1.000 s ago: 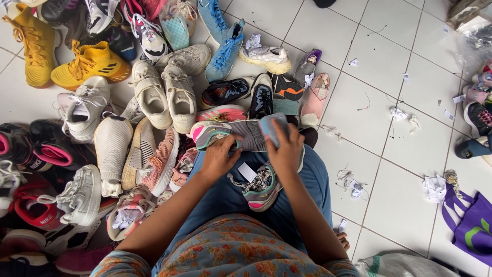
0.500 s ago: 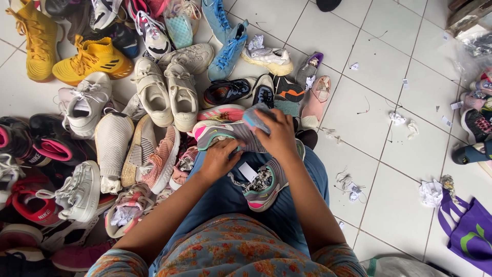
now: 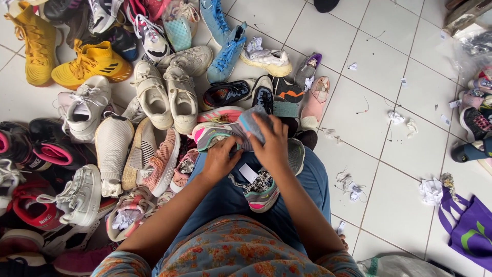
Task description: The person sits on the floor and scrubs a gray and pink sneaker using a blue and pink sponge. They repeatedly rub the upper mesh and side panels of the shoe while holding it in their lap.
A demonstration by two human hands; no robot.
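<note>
I hold a grey sneaker with a pink and teal sole (image 3: pixel 214 132) over my lap, its sole turned up. My left hand (image 3: pixel 220 156) grips its middle from below. My right hand (image 3: pixel 270 141) presses a folded blue-grey insole (image 3: pixel 249 121) against the shoe's heel end. A matching grey, teal and pink sneaker (image 3: pixel 261 189) stuffed with crumpled paper lies on my blue-clad lap, with a small white tag (image 3: pixel 247 172) beside it.
A big pile of shoes covers the tiled floor to the left and front: yellow high-tops (image 3: pixel 87 64), cream sneakers (image 3: pixel 169 90), blue sneakers (image 3: pixel 223 46). Crumpled paper bits (image 3: pixel 429 191) lie on the right. A purple bag (image 3: pixel 469 225) sits at lower right.
My right hand has swung the insole leftward and down, from beyond the shoe's heel onto the shoe. The left hand has kept its grip.
</note>
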